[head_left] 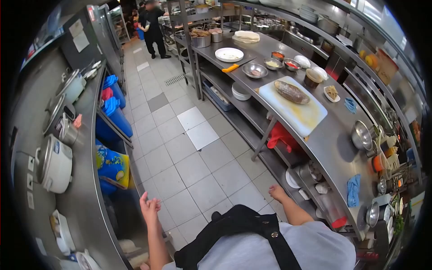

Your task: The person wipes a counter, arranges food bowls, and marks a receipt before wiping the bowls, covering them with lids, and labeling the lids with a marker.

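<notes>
left hand loosely open | right hand grip unclear, nearer fish | fish ahead-right, long axis aslant across board's far end, at counter's front edge

Narrow kitchen aisle. Floor in grey square tiles, one darker tile, drain grate farther up. Right: long steel counter with undershelves. Left: steel worktop, wall sockets behind. Bright glare upper right.

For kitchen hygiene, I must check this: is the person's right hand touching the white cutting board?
Apart. The head view shows a plain gap: a red item below the tabletop appears between the right hand and the white cutting board.
</notes>
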Demonstrator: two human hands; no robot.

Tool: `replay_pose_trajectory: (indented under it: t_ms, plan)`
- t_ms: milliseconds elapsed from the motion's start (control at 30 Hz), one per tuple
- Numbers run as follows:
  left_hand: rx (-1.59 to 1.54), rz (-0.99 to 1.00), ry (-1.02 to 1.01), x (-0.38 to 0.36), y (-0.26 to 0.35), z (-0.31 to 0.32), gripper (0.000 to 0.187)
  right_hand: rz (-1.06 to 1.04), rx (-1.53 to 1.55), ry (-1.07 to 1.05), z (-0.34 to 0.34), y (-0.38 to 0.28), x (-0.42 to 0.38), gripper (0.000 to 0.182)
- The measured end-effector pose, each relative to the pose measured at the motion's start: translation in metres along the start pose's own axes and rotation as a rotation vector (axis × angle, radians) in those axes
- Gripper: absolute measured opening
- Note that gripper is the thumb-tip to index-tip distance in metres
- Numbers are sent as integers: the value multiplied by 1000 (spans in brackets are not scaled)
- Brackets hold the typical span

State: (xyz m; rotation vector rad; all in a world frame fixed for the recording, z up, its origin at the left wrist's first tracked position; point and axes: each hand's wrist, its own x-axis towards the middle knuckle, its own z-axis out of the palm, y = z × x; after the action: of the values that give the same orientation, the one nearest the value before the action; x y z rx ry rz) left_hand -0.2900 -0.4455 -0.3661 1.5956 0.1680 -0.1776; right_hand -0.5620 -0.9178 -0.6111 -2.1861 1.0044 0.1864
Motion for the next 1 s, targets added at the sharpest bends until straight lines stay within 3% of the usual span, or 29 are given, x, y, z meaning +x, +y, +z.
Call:
replay_pose_trajectory:
  t_ms: [33, 100, 133, 167, 233, 367, 467, 567, 667, 733, 800, 933, 1000]
  plan:
    - [19, 13, -15, 25, 13, 10, 49, 30, 235, 107, -2, -20, 7, 18]
    - [46, 13, -75, 61, 39, 40, 50, 266, 390, -65, -11, -48, 11, 22]
    - [40, 53, -116, 75, 49, 51, 50, 250, 209, -124, 3, -39, 23, 16]
    - [32, 88, -108, 89, 48, 62, 50, 243, 381, -263, -2, -40, 20, 15]
    - [55, 216, -148, 101, 45, 72, 44, 155, 174, -448, 3, -55, 53, 17]
    - [51, 183, -59, 91, 23, 72, 35, -188, -412, -564, 8, -116, 165, 21]
    - [118, 69, 169, 54, 36, 36, 25, -426, -749, -502, 11, -191, 233, 25]
    - [92, 55, 473, 9, 16, -10, 11, -624, -897, -397, 23, -267, 264, 30]
    - [18, 58, 760, -55, 5, -55, 16, -769, -726, -379, 72, -336, 262, 34]
    - [-12, 13, 910, -107, -12, -89, 20, -748, -408, -451, 149, -365, 268, 28]
    - [-169, 58, 1055, -162, -22, -116, 25, -986, -396, -569, 175, -444, 143, 23]
    - [-229, 23, 1268, -281, -57, -173, 23, -1175, -100, -886, 296, -503, -15, 14]
    - [-265, 25, 1389, -341, -60, -198, 25, -1303, -79, -928, 299, -548, -141, 12]
